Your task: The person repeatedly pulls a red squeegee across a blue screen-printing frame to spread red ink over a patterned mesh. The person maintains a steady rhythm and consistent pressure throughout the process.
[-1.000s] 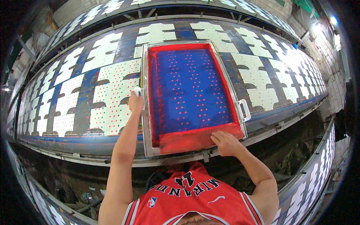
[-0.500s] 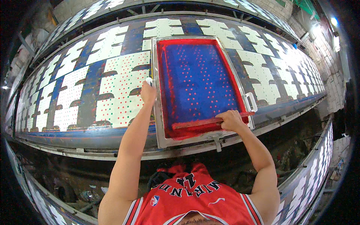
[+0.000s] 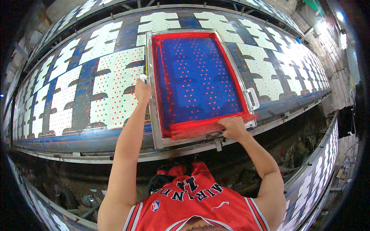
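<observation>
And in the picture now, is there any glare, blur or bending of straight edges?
Head view: glare washes out some white pieces at right; the front edge of the table bows; the squeegee at the right hand looks slightly smeared; the corners go black.

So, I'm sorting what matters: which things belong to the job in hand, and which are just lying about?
In use: left hand, handle, right hand, red squeegee, screen, dotted panels, table.

Lying about, seemingly: scraps, lower left; blue thing, upper right.
</observation>
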`<state>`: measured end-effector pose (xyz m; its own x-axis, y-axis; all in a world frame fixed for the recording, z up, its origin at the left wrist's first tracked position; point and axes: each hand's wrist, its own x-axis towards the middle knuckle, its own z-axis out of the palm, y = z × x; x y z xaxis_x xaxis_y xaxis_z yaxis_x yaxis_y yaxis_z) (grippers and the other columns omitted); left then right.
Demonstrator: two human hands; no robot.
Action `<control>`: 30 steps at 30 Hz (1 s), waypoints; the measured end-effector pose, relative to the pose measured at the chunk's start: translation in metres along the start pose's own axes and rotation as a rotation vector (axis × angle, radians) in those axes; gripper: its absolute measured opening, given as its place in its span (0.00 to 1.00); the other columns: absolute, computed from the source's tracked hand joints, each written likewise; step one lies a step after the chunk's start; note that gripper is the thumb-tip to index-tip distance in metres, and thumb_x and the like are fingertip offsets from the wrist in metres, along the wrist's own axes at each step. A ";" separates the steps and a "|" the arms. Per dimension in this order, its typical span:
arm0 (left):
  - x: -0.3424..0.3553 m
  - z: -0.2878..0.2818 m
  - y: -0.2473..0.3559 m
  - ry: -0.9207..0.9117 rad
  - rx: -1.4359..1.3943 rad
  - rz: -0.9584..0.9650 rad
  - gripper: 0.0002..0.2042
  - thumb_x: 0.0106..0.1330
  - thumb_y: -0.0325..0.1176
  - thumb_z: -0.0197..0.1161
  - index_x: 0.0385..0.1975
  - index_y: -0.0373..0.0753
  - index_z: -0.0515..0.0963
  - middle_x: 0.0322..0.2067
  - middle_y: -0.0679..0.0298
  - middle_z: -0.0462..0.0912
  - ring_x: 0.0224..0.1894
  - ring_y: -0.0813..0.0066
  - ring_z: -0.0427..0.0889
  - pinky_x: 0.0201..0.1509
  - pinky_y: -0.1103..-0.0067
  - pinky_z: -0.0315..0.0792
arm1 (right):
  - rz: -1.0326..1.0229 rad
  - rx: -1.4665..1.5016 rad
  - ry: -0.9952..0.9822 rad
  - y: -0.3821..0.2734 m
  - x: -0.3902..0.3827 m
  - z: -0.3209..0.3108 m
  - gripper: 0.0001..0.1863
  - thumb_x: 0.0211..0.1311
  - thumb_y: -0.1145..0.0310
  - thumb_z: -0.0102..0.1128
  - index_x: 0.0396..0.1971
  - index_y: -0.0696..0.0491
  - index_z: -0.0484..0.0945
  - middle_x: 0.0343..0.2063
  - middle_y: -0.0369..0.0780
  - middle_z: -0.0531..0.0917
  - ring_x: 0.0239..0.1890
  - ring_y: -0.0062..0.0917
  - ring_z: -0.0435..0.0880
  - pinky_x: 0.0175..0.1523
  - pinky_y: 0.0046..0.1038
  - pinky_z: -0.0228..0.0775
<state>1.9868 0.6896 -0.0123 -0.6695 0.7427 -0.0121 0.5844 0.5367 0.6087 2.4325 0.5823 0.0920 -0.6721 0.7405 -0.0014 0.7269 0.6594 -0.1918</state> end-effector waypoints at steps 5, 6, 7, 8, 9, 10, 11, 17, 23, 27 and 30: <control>-0.001 0.001 0.000 0.016 0.018 0.018 0.22 0.65 0.37 0.61 0.55 0.30 0.70 0.42 0.38 0.85 0.46 0.36 0.86 0.53 0.52 0.78 | -0.091 -0.029 0.172 0.004 -0.003 0.023 0.22 0.37 0.68 0.67 0.40 0.54 0.83 0.37 0.39 0.86 0.40 0.35 0.87 0.45 0.38 0.81; -0.001 0.001 0.001 0.015 0.024 0.020 0.22 0.65 0.37 0.61 0.55 0.31 0.70 0.42 0.38 0.85 0.46 0.36 0.86 0.52 0.51 0.78 | -0.112 -0.033 0.216 0.009 0.003 0.024 0.22 0.37 0.68 0.67 0.39 0.53 0.82 0.37 0.39 0.86 0.40 0.35 0.87 0.45 0.38 0.81; -0.002 0.001 0.002 0.011 0.036 0.001 0.22 0.65 0.37 0.61 0.55 0.31 0.70 0.41 0.37 0.86 0.45 0.36 0.86 0.52 0.51 0.78 | -0.095 -0.041 0.204 0.015 0.012 0.024 0.21 0.37 0.68 0.68 0.39 0.53 0.82 0.36 0.39 0.86 0.40 0.36 0.87 0.44 0.39 0.81; -0.002 0.000 0.003 0.011 0.052 -0.026 0.22 0.65 0.37 0.61 0.55 0.31 0.70 0.41 0.37 0.86 0.45 0.36 0.86 0.51 0.51 0.78 | -0.082 -0.049 0.193 0.023 0.024 0.024 0.21 0.37 0.68 0.68 0.38 0.53 0.82 0.36 0.40 0.86 0.40 0.36 0.87 0.44 0.39 0.81; -0.003 0.000 0.004 0.033 0.039 -0.012 0.21 0.65 0.38 0.61 0.54 0.32 0.70 0.40 0.38 0.86 0.45 0.36 0.86 0.50 0.50 0.78 | -0.071 -0.057 0.183 0.031 0.038 0.024 0.21 0.37 0.68 0.68 0.38 0.53 0.82 0.36 0.40 0.86 0.40 0.36 0.87 0.43 0.40 0.81; -0.004 -0.001 0.004 0.035 0.050 -0.014 0.21 0.65 0.38 0.61 0.53 0.32 0.70 0.40 0.38 0.86 0.44 0.36 0.86 0.49 0.50 0.78 | -0.064 -0.051 0.173 0.038 0.052 0.024 0.21 0.38 0.69 0.68 0.39 0.53 0.83 0.38 0.40 0.87 0.39 0.37 0.88 0.42 0.40 0.81; -0.004 -0.001 0.005 0.039 0.057 -0.018 0.21 0.65 0.38 0.62 0.53 0.32 0.70 0.40 0.38 0.86 0.44 0.36 0.86 0.49 0.50 0.78 | -0.061 -0.048 0.163 0.048 0.068 0.023 0.22 0.38 0.70 0.67 0.41 0.53 0.83 0.39 0.40 0.87 0.38 0.38 0.88 0.41 0.41 0.81; -0.005 0.001 0.007 0.056 0.052 -0.052 0.19 0.64 0.37 0.64 0.50 0.34 0.72 0.38 0.40 0.86 0.43 0.38 0.86 0.49 0.51 0.77 | -0.026 -0.124 0.092 0.103 0.181 0.026 0.22 0.39 0.69 0.68 0.42 0.52 0.85 0.40 0.41 0.88 0.36 0.40 0.89 0.41 0.43 0.80; -0.006 -0.001 0.008 0.089 0.091 -0.044 0.19 0.61 0.35 0.67 0.49 0.34 0.74 0.37 0.41 0.86 0.42 0.37 0.85 0.47 0.52 0.76 | -0.102 -0.109 0.223 0.157 0.315 0.021 0.12 0.45 0.64 0.66 0.32 0.52 0.86 0.32 0.44 0.88 0.34 0.43 0.89 0.41 0.45 0.82; -0.007 0.000 0.010 0.130 0.104 -0.050 0.18 0.59 0.35 0.67 0.46 0.34 0.75 0.34 0.41 0.86 0.40 0.37 0.85 0.45 0.51 0.75 | -0.090 -0.168 0.197 0.182 0.393 0.018 0.11 0.49 0.63 0.64 0.31 0.52 0.86 0.33 0.46 0.89 0.36 0.43 0.90 0.43 0.46 0.82; -0.006 0.001 0.013 0.150 0.124 -0.049 0.17 0.59 0.35 0.67 0.45 0.34 0.75 0.33 0.41 0.85 0.38 0.37 0.85 0.44 0.51 0.75 | -0.029 -0.196 0.211 0.199 0.442 0.019 0.11 0.50 0.61 0.68 0.32 0.49 0.88 0.31 0.44 0.89 0.35 0.43 0.89 0.42 0.46 0.80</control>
<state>1.9990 0.6922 -0.0048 -0.7537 0.6517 0.0849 0.5955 0.6226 0.5076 2.2774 1.0386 0.0343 -0.6636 0.7180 0.2100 0.7350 0.6781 0.0043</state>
